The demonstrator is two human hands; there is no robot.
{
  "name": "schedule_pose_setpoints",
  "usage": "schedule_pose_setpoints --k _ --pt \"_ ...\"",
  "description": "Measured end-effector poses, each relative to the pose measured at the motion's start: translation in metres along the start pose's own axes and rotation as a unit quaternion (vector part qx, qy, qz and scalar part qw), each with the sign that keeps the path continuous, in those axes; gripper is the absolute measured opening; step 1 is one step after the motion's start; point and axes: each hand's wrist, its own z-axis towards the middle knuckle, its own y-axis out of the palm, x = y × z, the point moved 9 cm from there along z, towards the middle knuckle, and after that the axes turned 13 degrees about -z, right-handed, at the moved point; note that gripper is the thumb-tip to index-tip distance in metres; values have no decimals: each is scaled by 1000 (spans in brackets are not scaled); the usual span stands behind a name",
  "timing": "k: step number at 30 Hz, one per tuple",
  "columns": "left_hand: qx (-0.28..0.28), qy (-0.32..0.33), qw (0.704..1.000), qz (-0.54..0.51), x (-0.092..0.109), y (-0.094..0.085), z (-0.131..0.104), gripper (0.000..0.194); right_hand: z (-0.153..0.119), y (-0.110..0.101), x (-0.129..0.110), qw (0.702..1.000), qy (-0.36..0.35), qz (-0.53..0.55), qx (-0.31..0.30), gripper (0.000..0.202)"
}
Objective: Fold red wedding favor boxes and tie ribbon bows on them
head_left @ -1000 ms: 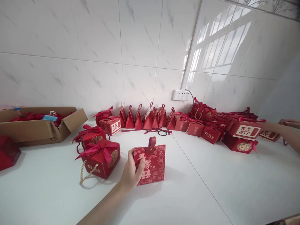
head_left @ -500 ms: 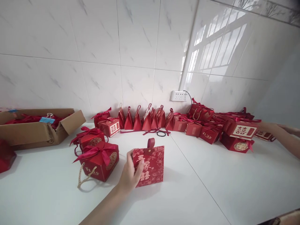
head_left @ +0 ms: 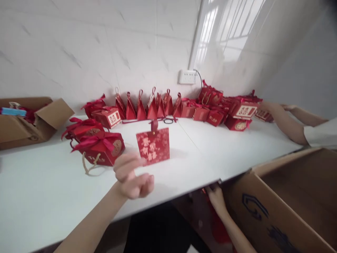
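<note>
A red triangular gift box (head_left: 153, 146) with pale lettering and a loop on top stands on the white table. Just in front of it, my left hand (head_left: 134, 177) hovers free of it, slightly blurred, fingers loosely curled and apart from the thumb, with nothing in them. My right hand (head_left: 214, 196) is down at the table's front edge beside a large cardboard carton; its fingertips are hidden, and a bit of red shows near them. Left of the triangular box is a red gift box (head_left: 105, 149) with a ribbon bow and rope handle.
Several triangular boxes (head_left: 140, 107) line the wall, near a black ring (head_left: 168, 121). Ribboned boxes (head_left: 216, 116) are piled at right, by another person's arms (head_left: 284, 121). A cardboard box (head_left: 31, 123) stands left; the large carton (head_left: 265, 207) is below right.
My left hand has let go of the triangular box and drawn back toward me. My right hand and the large carton have come into view as the camera tilted down and turned right.
</note>
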Motion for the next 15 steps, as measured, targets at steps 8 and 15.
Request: schedule_pose_setpoints --k 8,15 --pt "-160 -465 851 -185 29 171 -116 28 -62 -3 17 991 84 70 -77 39" --pt "-127 -561 779 -249 -13 214 -133 27 -49 -2 2 994 51 62 -71 40"
